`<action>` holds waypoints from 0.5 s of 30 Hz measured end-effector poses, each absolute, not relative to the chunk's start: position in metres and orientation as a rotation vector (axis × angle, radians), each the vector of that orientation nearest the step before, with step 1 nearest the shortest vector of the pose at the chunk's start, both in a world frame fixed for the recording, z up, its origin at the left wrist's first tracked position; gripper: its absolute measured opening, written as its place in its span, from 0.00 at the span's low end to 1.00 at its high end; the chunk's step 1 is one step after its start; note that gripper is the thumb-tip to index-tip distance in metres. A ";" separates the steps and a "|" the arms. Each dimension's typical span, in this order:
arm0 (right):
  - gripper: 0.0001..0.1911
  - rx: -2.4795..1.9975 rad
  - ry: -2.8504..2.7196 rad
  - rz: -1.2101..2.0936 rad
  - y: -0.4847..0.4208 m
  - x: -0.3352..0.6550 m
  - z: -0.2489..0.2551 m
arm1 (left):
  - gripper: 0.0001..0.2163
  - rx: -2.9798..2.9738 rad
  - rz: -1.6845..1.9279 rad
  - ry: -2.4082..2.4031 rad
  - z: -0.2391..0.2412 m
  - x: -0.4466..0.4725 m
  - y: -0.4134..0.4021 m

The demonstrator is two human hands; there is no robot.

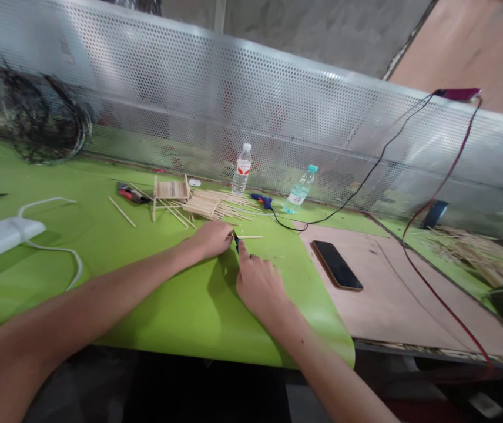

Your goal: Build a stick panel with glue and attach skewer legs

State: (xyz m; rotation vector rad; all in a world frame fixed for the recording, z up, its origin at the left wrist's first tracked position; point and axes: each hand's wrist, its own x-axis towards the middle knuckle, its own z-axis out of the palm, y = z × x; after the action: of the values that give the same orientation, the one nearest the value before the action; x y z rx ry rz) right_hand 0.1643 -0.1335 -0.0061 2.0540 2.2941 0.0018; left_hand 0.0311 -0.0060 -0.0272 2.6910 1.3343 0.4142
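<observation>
My left hand (211,238) is closed over one end of a thin wooden stick (254,237) and presses it on the green mat (181,317). In my right hand (261,285) is a utility knife (236,240), the index finger stretched along its top. Its blade meets the stick close to my left fingertips. Just beyond the hands lie a pile of loose wooden sticks (229,202) and a flat panel of sticks side by side (201,207). A small frame built of sticks (171,190) stands left of the pile.
A blue glue gun (262,200) lies by a clear bottle (242,169) and a green-capped bottle (301,189). Its cable crosses rightward. A phone (337,265) rests at right. A white power strip (4,238) and wire coil (44,120) are at left. Perforated metal (181,88) borders the back.
</observation>
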 end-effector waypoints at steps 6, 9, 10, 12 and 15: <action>0.40 2.080 2.309 -0.077 -0.133 0.165 -0.002 | 0.14 2.654 0.440 1.294 -0.032 0.031 -0.004; 0.38 2.071 2.295 -0.155 -0.136 0.169 0.000 | 0.14 2.618 0.450 1.268 -0.033 0.031 -0.002; 0.38 2.072 2.284 -0.164 -0.136 0.170 0.001 | 0.13 2.611 0.449 1.261 -0.033 0.031 -0.001; 0.37 2.081 2.273 -0.136 -0.134 0.171 0.001 | 0.13 2.602 0.443 1.252 -0.034 0.030 0.000; 0.37 2.089 2.293 -0.066 -0.129 0.170 0.000 | 0.13 2.587 0.430 1.250 -0.034 0.030 -0.001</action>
State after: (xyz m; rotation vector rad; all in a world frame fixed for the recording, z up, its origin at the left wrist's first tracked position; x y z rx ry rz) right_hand 0.1704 -0.1288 0.0002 2.0887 2.2931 -0.0657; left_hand 0.0304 -0.0011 -0.0337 2.5867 1.2496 0.4301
